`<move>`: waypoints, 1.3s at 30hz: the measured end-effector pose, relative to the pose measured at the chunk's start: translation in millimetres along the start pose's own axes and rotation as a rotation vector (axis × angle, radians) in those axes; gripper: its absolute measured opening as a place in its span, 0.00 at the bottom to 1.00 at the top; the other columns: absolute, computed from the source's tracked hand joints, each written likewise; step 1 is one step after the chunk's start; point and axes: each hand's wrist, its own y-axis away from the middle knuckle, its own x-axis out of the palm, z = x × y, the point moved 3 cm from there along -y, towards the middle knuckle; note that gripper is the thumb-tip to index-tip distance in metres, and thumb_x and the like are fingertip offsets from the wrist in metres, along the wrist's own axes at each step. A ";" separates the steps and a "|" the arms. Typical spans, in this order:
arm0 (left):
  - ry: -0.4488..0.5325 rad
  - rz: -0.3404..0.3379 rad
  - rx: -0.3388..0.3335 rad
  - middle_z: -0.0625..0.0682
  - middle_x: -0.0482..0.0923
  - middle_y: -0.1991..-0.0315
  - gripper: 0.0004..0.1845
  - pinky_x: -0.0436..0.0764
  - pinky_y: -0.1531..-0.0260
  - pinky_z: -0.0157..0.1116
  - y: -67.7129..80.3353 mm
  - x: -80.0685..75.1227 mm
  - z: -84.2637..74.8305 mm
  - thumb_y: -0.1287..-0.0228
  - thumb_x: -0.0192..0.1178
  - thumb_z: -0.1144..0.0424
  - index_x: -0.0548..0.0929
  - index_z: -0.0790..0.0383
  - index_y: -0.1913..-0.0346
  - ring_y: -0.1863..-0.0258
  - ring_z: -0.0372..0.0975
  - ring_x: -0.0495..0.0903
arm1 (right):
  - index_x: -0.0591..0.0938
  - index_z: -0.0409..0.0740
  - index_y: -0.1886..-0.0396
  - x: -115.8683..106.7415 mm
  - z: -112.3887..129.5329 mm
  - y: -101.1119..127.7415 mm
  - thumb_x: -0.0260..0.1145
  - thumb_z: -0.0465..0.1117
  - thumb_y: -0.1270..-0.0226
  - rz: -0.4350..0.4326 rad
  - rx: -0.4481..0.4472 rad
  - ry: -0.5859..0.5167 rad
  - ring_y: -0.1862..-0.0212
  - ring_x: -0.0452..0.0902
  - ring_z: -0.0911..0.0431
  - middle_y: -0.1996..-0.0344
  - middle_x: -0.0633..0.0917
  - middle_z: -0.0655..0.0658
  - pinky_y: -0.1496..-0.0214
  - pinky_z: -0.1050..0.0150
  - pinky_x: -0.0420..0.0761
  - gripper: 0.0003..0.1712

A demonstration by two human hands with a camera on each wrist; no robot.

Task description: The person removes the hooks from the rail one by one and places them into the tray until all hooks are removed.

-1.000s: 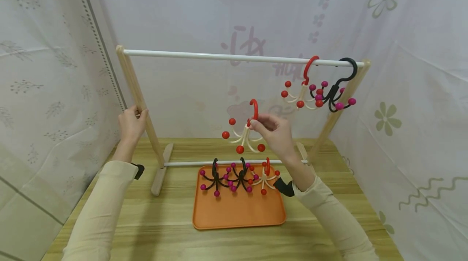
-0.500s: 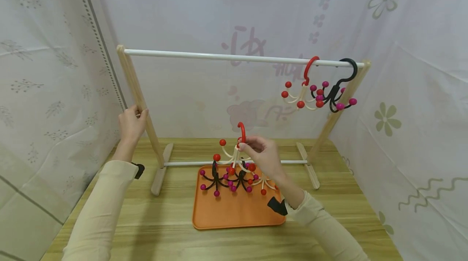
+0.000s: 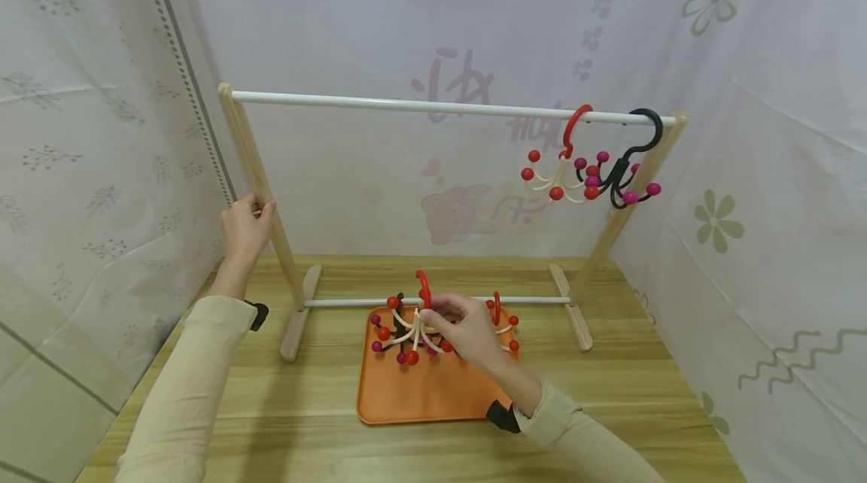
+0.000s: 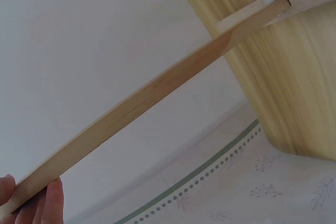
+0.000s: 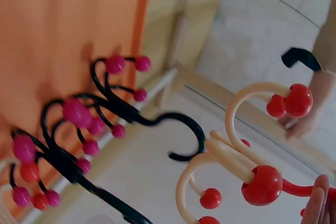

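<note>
My right hand (image 3: 467,329) pinches a claw-shaped hanger (image 3: 415,325) just below its red hook; it has cream curved prongs tipped with red balls. It hangs over the left part of an orange tray (image 3: 440,402), overlapping a black hanger (image 3: 400,317) with magenta balls. In the right wrist view two black hangers show, one (image 5: 123,109) with its hook near the held prongs. Another red-hooked hanger (image 3: 497,310) lies at the tray's right, partly behind my hand. My left hand (image 3: 246,231) grips the rack's left wooden post (image 3: 281,257), also seen in the left wrist view.
From the rack's white top bar (image 3: 406,104) hang a red-and-cream hanger (image 3: 561,174) and a black one (image 3: 618,171) at the right end. A white lower bar (image 3: 535,300) runs behind the tray. Patterned cloth (image 3: 759,257) encloses the wooden table (image 3: 609,393).
My right hand has carried the red-hooked hanger down and to the left, from mid-height before the rack to over the tray. The left hand stays on the post.
</note>
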 end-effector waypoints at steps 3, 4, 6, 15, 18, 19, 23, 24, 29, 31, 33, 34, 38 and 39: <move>0.001 0.001 0.003 0.72 0.74 0.60 0.13 0.73 0.60 0.52 0.3 0.2 -0.1 0.36 0.49 0.65 0.72 0.76 0.70 0.59 0.60 0.74 | 0.79 0.28 0.63 6.7 -8.3 6.4 0.62 0.30 0.44 0.004 0.004 0.014 0.70 0.78 0.45 0.70 0.82 0.38 0.66 0.62 0.79 0.09; -0.001 0.002 0.002 0.72 0.74 0.60 0.13 0.73 0.60 0.52 0.5 0.3 0.0 0.36 0.49 0.65 0.73 0.75 0.70 0.59 0.60 0.74 | 0.79 0.29 0.64 9.0 -10.6 8.7 0.62 0.30 0.44 0.002 0.003 0.023 0.70 0.79 0.46 0.70 0.83 0.38 0.67 0.61 0.79 0.09; 0.000 0.004 0.001 0.72 0.74 0.60 0.13 0.73 0.61 0.52 0.6 0.5 0.1 0.36 0.49 0.65 0.72 0.75 0.70 0.59 0.60 0.74 | 0.79 0.29 0.65 13.6 -15.2 12.9 0.63 0.29 0.45 0.002 -0.011 0.047 0.70 0.79 0.47 0.71 0.83 0.38 0.67 0.61 0.79 0.08; -0.006 0.002 -0.001 0.72 0.75 0.61 0.13 0.74 0.61 0.52 0.8 1.0 -0.2 0.35 0.49 0.65 0.72 0.75 0.70 0.59 0.60 0.74 | 0.79 0.29 0.66 31.1 -37.4 30.3 0.63 0.30 0.45 0.010 -0.038 0.091 0.70 0.79 0.56 0.72 0.83 0.40 0.68 0.66 0.79 0.08; 0.000 0.007 -0.004 0.72 0.75 0.60 0.12 0.74 0.61 0.52 0.9 1.0 0.0 0.35 0.49 0.65 0.72 0.75 0.71 0.59 0.60 0.74 | 0.79 0.29 0.66 36.5 -45.7 35.4 0.64 0.31 0.45 0.006 -0.032 0.084 0.70 0.79 0.57 0.73 0.83 0.41 0.67 0.67 0.78 0.08; 0.002 0.008 -0.005 0.72 0.74 0.60 0.12 0.74 0.61 0.52 1.0 1.0 0.1 0.35 0.49 0.65 0.72 0.74 0.71 0.59 0.60 0.74 | 0.79 0.29 0.67 38.3 -48.8 37.0 0.64 0.31 0.45 0.001 -0.031 0.084 0.70 0.79 0.57 0.73 0.82 0.41 0.67 0.67 0.78 0.08; 0.008 0.008 -0.006 0.72 0.75 0.60 0.12 0.74 0.61 0.52 1.2 0.8 0.0 0.35 0.49 0.65 0.72 0.74 0.71 0.59 0.60 0.74 | 0.79 0.29 0.67 45.9 -61.8 42.9 0.63 0.30 0.45 -0.004 -0.013 0.057 0.70 0.79 0.56 0.73 0.82 0.40 0.65 0.66 0.78 0.07; 0.009 0.008 -0.006 0.72 0.75 0.60 0.12 0.74 0.61 0.52 1.3 0.9 0.0 0.35 0.49 0.65 0.72 0.74 0.71 0.59 0.60 0.74 | 0.79 0.29 0.67 47.8 -64.8 44.2 0.63 0.29 0.46 -0.004 -0.008 0.048 0.70 0.79 0.55 0.73 0.82 0.40 0.65 0.66 0.78 0.07; 0.010 0.010 -0.011 0.72 0.75 0.60 0.13 0.74 0.61 0.51 1.5 1.0 -0.3 0.35 0.48 0.65 0.72 0.74 0.71 0.59 0.60 0.74 | 0.79 0.31 0.67 56.8 -76.4 49.7 0.64 0.29 0.46 -0.004 -0.012 0.029 0.69 0.79 0.55 0.72 0.82 0.39 0.66 0.67 0.78 0.06; 0.009 0.009 -0.013 0.71 0.75 0.60 0.13 0.74 0.61 0.51 1.4 0.9 -0.2 0.35 0.48 0.64 0.72 0.74 0.71 0.59 0.60 0.74 | 0.79 0.32 0.67 60.1 -79.2 51.4 0.64 0.28 0.47 -0.010 -0.022 0.025 0.70 0.79 0.54 0.72 0.82 0.37 0.67 0.67 0.79 0.06; 0.007 0.004 -0.016 0.71 0.75 0.60 0.13 0.74 0.62 0.51 1.4 0.9 -0.1 0.35 0.49 0.64 0.72 0.73 0.71 0.59 0.60 0.74 | 0.79 0.33 0.68 63.1 -81.4 52.6 0.64 0.27 0.47 -0.016 -0.032 0.025 0.70 0.79 0.54 0.71 0.81 0.37 0.67 0.67 0.79 0.06; 0.006 0.001 -0.015 0.71 0.75 0.60 0.13 0.74 0.62 0.51 1.3 0.9 -0.1 0.35 0.49 0.64 0.72 0.73 0.71 0.59 0.60 0.74 | 0.79 0.33 0.68 64.6 -82.3 53.2 0.64 0.27 0.47 -0.017 -0.032 0.023 0.70 0.79 0.55 0.71 0.81 0.37 0.67 0.67 0.79 0.05; 0.008 -0.001 -0.018 0.71 0.75 0.60 0.13 0.74 0.62 0.51 1.6 0.9 0.6 0.35 0.49 0.65 0.72 0.73 0.72 0.59 0.60 0.74 | 0.79 0.32 0.69 69.4 -86.0 55.1 0.64 0.27 0.47 -0.021 -0.019 0.024 0.70 0.79 0.57 0.72 0.81 0.38 0.67 0.68 0.79 0.05; 0.010 0.003 -0.018 0.71 0.75 0.60 0.13 0.74 0.62 0.51 1.7 0.9 0.9 0.35 0.48 0.65 0.72 0.73 0.71 0.59 0.60 0.74 | 0.79 0.32 0.69 70.3 -86.9 55.5 0.64 0.28 0.47 -0.019 -0.014 0.019 0.70 0.79 0.57 0.72 0.82 0.38 0.67 0.68 0.78 0.05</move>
